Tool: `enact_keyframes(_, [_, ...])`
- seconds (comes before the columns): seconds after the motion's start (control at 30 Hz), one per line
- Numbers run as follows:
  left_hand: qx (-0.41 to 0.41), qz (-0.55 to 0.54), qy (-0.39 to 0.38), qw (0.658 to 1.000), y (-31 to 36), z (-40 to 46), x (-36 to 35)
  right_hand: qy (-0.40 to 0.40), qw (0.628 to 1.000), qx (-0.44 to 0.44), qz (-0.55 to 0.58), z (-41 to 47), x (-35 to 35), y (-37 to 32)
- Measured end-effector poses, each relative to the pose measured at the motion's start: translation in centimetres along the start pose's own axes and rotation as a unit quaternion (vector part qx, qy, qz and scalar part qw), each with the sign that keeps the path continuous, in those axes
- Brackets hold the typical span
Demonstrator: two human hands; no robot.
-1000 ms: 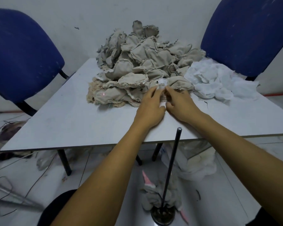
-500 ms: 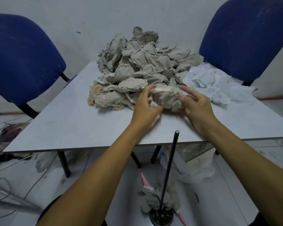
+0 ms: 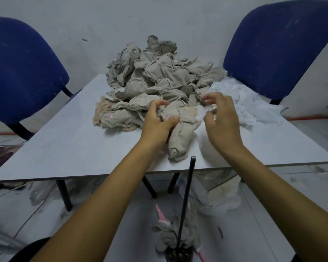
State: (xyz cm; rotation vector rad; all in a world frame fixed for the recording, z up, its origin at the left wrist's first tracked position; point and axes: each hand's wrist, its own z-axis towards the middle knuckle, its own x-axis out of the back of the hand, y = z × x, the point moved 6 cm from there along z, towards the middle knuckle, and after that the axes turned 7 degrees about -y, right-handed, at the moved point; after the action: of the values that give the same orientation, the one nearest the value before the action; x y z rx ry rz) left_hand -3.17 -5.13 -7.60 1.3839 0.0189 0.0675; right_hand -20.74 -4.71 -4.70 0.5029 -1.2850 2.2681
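No readable text, label, number or sign on the beige fabric piece or table.

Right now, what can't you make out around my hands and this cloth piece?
Head view, right hand: motion blur hides whether its fingertips pinch anything.
Head view, cloth piece: its upper end is covered by the left hand.
Head view, metal rod: its base is cut by the bottom edge.
Head view, cloth pile: lower pieces lie under upper ones.

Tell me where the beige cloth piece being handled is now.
In the head view, the beige cloth piece lies front-centre on the table, gripped by the left hand, just before the cloth pile.
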Motion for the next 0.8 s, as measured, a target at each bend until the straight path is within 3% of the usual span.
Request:
enact_keyframes(0.07, [-0.014,0.033,-0.014,0.999,0.1,-0.5,-0.4,-0.118,0.985,0.086,-0.090,-0.5,-1.5,-0.4])
enact_keyframes(0.17, [0.029,0.083,-0.039,0.995,-0.8,-1.5,-1.0,-0.267,0.955,0.021,-0.130,-1.9,-3.9,2.0])
enact_keyframes(0.27, [0.006,0.293,-0.066,0.954,-0.6,-1.9,-1.2,-0.259,0.956,0.022,-0.140,-2.5,-4.0,2.8])
enact_keyframes(0.37, [-0.071,0.490,-0.091,0.864,0.2,-2.2,-1.3,-0.238,0.962,0.038,-0.128,-2.6,-4.0,2.6])
enact_keyframes(0.43, [-0.139,0.557,-0.114,0.811,0.5,-2.6,-1.6,-0.214,0.973,0.021,-0.082,-2.5,-3.4,2.9])
enact_keyframes(0.5, [-0.190,0.566,-0.131,0.791,0.8,-3.0,-1.9,-0.181,0.983,-0.001,-0.027,-2.5,-2.4,3.1])
enact_keyframes(0.57, [-0.186,0.489,-0.169,0.835,0.9,-3.0,-2.4,-0.181,0.983,-0.007,-0.012,-2.4,-2.0,3.0])
enact_keyframes(0.67, [-0.148,0.348,-0.207,0.902,0.9,-2.6,-2.8,-0.275,0.961,-0.001,0.009,-3.0,-2.9,2.6])
enact_keyframes(0.8, [-0.104,0.241,-0.147,0.954,0.4,-2.3,-1.8,-0.389,0.920,0.001,0.050,-4.0,-3.4,1.9])
